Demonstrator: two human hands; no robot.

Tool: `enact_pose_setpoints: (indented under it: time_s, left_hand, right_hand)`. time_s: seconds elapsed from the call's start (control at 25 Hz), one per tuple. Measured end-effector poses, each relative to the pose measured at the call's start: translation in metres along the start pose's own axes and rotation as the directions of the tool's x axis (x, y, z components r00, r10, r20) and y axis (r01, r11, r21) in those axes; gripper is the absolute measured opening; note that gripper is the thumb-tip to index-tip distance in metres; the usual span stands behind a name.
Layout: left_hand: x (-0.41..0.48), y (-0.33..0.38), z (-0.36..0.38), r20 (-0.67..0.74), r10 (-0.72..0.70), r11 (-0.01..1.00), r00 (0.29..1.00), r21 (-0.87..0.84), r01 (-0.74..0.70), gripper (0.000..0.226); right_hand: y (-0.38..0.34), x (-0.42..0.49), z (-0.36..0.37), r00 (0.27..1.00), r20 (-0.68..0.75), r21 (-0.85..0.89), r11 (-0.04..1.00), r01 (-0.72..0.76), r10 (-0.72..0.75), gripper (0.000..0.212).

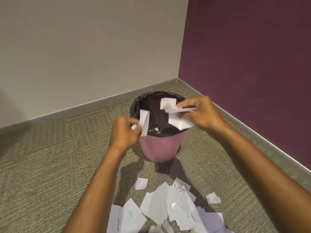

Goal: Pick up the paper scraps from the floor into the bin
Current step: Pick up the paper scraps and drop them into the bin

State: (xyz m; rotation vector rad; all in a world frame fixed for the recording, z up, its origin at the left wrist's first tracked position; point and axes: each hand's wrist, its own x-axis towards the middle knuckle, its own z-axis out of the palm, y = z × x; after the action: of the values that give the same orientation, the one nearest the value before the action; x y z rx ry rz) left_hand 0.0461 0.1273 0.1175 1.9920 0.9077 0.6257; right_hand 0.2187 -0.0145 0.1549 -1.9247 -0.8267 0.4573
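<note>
A pink bin (159,148) with a black liner (134,106) stands on the carpet near the room's corner. My left hand (124,133) is at the bin's left rim, closed on a few white paper scraps (144,121) that stick out over the opening. My right hand (200,113) hovers over the right rim, gripping a bunch of white scraps (176,118) above the liner. A heap of white paper scraps (170,209) lies on the floor in front of the bin, between my forearms. A little debris shows at the bottom of the bin.
A beige wall (84,47) and a purple wall (252,47) meet just behind the bin, each with a grey baseboard. Two stray scraps (141,183) (213,198) lie apart from the heap. Grey-green carpet (50,165) stretches to the left.
</note>
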Motion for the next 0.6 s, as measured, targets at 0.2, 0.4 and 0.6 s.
enact_pose_setpoints:
  time_s: [0.2, 0.4, 0.6]
  left_hand:
    - [0.084, 0.044, 0.014, 0.051, -0.241, 0.872, 0.969, -0.426, 0.24, 0.025]
    - [0.128, 0.023, 0.063, 0.141, -0.433, 0.784, 0.89, -0.428, 0.449, 0.022]
    - [0.131, 0.011, 0.082, 0.198, -0.445, 0.793, 0.874, -0.367, 0.487, 0.031]
  right_hand:
    - [0.005, 0.061, 0.014, 0.984, -0.089, 0.106, 0.984, -0.144, 0.154, 0.019]
    - [0.03, 0.099, 0.034, 0.944, -0.017, 0.155, 0.934, -0.322, 0.328, 0.031]
    - [0.039, 0.104, 0.032, 0.931, 0.048, 0.214, 0.907, -0.363, 0.361, 0.029]
